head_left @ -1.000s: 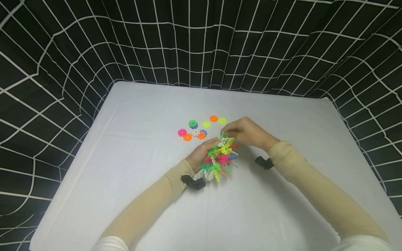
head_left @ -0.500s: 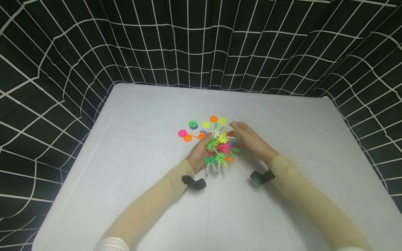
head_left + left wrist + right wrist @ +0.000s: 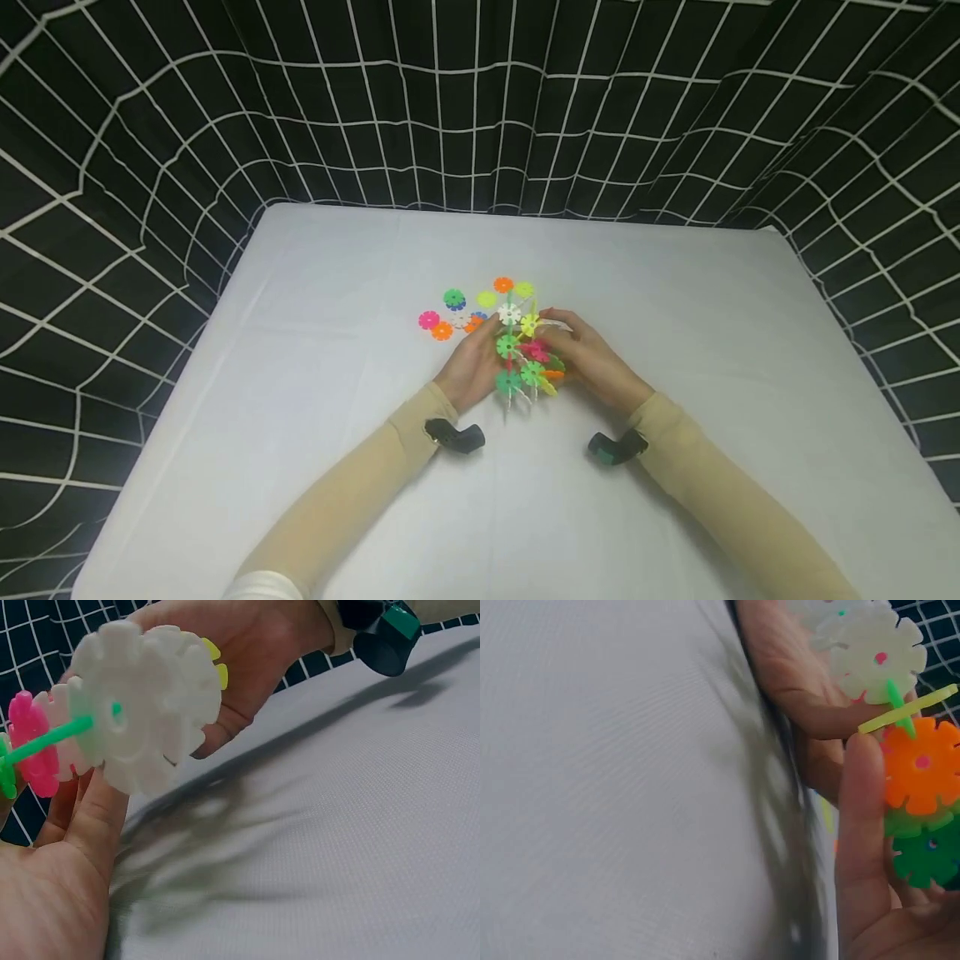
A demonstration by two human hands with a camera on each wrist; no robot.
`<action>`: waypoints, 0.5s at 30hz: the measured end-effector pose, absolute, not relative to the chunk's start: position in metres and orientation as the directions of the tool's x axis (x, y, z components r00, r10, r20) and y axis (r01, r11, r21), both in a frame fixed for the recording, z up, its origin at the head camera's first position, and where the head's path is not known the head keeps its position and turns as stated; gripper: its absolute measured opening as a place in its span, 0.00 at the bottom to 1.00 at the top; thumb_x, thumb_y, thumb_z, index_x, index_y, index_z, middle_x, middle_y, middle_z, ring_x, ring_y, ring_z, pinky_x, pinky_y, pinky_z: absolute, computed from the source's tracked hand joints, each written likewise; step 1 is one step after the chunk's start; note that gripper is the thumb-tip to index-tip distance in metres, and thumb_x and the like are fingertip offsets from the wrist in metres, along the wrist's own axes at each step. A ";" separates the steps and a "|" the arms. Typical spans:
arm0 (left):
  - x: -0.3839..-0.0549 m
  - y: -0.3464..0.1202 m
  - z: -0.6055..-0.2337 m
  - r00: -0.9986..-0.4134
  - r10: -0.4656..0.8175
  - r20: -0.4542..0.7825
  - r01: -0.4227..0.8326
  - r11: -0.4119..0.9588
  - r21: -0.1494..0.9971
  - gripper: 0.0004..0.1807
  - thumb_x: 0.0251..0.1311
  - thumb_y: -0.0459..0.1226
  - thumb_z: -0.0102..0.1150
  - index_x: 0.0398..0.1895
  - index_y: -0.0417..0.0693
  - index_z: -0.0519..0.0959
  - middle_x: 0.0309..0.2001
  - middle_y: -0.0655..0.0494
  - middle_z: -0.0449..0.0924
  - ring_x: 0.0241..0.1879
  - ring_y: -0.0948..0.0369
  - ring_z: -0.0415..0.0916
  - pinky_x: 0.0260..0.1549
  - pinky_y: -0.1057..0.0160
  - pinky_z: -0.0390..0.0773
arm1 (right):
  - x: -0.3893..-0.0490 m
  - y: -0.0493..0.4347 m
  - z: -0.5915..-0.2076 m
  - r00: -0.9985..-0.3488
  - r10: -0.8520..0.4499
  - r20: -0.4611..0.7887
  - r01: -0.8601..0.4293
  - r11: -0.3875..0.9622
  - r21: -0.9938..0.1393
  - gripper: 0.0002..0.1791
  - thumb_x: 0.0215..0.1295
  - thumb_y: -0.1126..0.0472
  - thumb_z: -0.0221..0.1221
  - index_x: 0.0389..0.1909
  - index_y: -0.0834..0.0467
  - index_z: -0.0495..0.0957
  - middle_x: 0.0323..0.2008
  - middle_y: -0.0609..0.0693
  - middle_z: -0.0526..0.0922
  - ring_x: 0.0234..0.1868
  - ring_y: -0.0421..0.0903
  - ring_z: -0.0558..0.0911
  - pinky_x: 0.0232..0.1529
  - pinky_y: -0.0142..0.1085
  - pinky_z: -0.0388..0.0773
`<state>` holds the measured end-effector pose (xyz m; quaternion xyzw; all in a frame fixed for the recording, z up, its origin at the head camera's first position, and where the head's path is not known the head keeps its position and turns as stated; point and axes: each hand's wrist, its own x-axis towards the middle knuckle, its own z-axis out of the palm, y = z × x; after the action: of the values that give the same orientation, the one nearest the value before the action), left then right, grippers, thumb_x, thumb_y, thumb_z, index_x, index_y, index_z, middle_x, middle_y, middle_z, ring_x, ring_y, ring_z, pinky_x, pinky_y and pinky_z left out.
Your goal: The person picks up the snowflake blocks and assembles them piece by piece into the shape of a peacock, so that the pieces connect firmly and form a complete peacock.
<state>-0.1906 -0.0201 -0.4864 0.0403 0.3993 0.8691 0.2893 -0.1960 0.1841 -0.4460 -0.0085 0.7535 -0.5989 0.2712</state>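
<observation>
A cluster of interlocking plastic flower discs point(image 3: 507, 347) in green, white, pink, yellow and orange is held up between both hands near the middle of the table. My left hand point(image 3: 467, 371) grips its left side. On the right side, the fingers of my right hand point(image 3: 596, 358) curl round the cluster. White discs point(image 3: 150, 705) and a pink disc point(image 3: 34, 746) show close up in the left wrist view. From the right wrist, an orange disc point(image 3: 924, 765) and a dark green disc point(image 3: 930, 855) lie against the fingers. The discs partly hide the fingertips.
Loose discs lie just beyond the cluster: pink point(image 3: 428, 320), orange point(image 3: 442, 331), green point(image 3: 453, 297), yellow point(image 3: 487, 299) and several more. They rest on a white-covered table point(image 3: 337, 275). A black curtain with white grid lines point(image 3: 480, 108) surrounds the table's far side and flanks.
My right hand has left the cluster's far end, come down its right side with loosened fingers, and now grips there. The cluster has turned. The left hand keeps hold; the loose discs lie unchanged.
</observation>
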 end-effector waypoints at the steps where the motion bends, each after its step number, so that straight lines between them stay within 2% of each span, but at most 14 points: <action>1: -0.190 -0.021 -0.486 -0.831 0.536 -0.151 -0.464 -0.518 0.718 0.38 0.79 0.55 0.32 0.82 0.54 0.36 0.83 0.50 0.40 0.82 0.47 0.40 0.80 0.45 0.49 | -0.196 0.184 -0.446 -0.855 -0.340 -0.391 0.305 0.280 -0.910 0.36 0.72 0.43 0.57 0.75 0.48 0.55 0.71 0.58 0.69 0.68 0.59 0.74 0.60 0.50 0.80; 6: -0.191 -0.022 -0.487 -0.827 0.551 -0.111 -0.450 -0.531 0.718 0.37 0.79 0.54 0.31 0.82 0.52 0.36 0.82 0.48 0.43 0.81 0.47 0.44 0.79 0.44 0.52 | -0.194 0.183 -0.445 -0.875 -0.334 -0.349 0.278 0.242 -0.930 0.36 0.71 0.48 0.59 0.75 0.49 0.57 0.66 0.58 0.73 0.66 0.54 0.76 0.67 0.51 0.74; 11: -0.191 -0.023 -0.488 -0.811 0.570 -0.132 -0.475 -0.510 0.716 0.41 0.78 0.57 0.31 0.82 0.50 0.30 0.83 0.47 0.35 0.82 0.45 0.38 0.79 0.41 0.49 | -0.194 0.184 -0.447 -0.892 -0.304 -0.335 0.292 0.178 -0.940 0.34 0.71 0.52 0.59 0.75 0.50 0.59 0.58 0.52 0.79 0.59 0.46 0.80 0.68 0.46 0.71; 15: -0.191 -0.024 -0.488 -0.798 0.588 -0.134 -0.482 -0.487 0.729 0.41 0.78 0.59 0.29 0.82 0.47 0.34 0.83 0.44 0.35 0.81 0.42 0.40 0.77 0.40 0.53 | -0.195 0.194 -0.446 -0.904 -0.287 -0.317 0.290 0.134 -0.948 0.33 0.72 0.52 0.59 0.74 0.49 0.59 0.53 0.48 0.81 0.58 0.43 0.78 0.74 0.46 0.62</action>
<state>-0.1906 -0.0243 -0.4876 0.0666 0.3997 0.8596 0.3111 -0.1954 0.1940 -0.4458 0.0011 0.7206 -0.6579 0.2190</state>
